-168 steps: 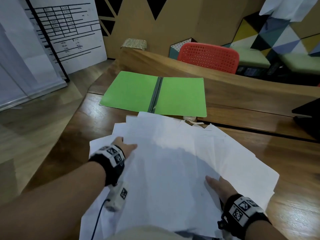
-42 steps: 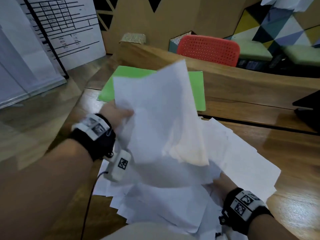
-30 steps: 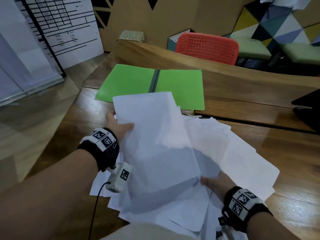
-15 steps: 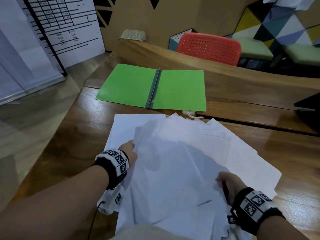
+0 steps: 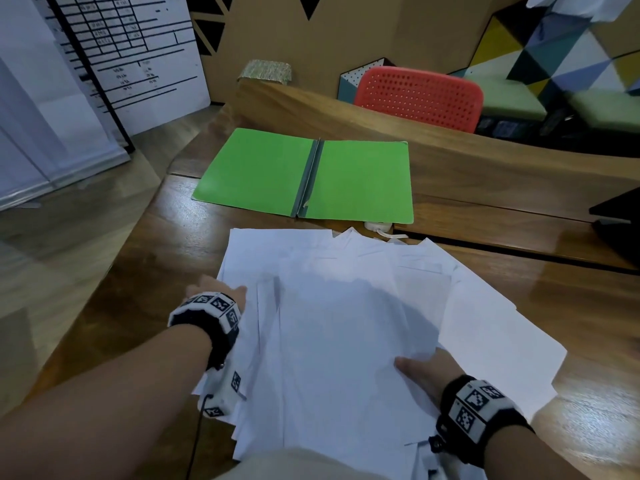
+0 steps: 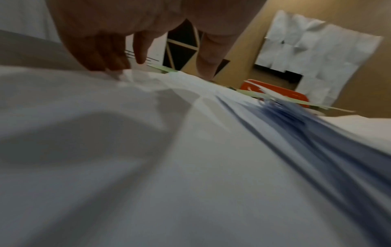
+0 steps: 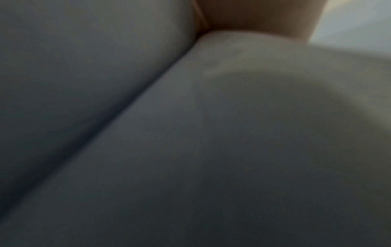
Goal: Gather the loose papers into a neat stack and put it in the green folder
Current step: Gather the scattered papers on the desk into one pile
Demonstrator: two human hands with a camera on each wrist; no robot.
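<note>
Loose white papers [image 5: 346, 323] lie fanned out on the wooden table [image 5: 145, 258], near its front edge. The green folder [image 5: 301, 174] lies open and flat just beyond them, its inside bare. My left hand [image 5: 214, 289] rests at the pile's left edge; in the left wrist view its fingers [image 6: 105, 55] reach down with their tips on a sheet [image 6: 190, 167], the thumb apart. My right hand [image 5: 422, 368] is at the pile's lower right, thumb on a sheet, fingers hidden beneath upper sheets. The right wrist view is dim, filled by paper [image 7: 190, 150].
A small white object with a cord [image 5: 379, 226] lies between folder and papers. A raised wooden ledge [image 5: 485, 168] runs behind the folder, with a red chair [image 5: 419, 95] beyond. A black object [image 5: 620, 216] sits at the right edge. The table drops off on the left.
The sheets that my left hand held up a second ago are back down on the pile. Both hands have come lower and nearer the front edge, and the right hand's curled fingers have slid beneath the sheets.
</note>
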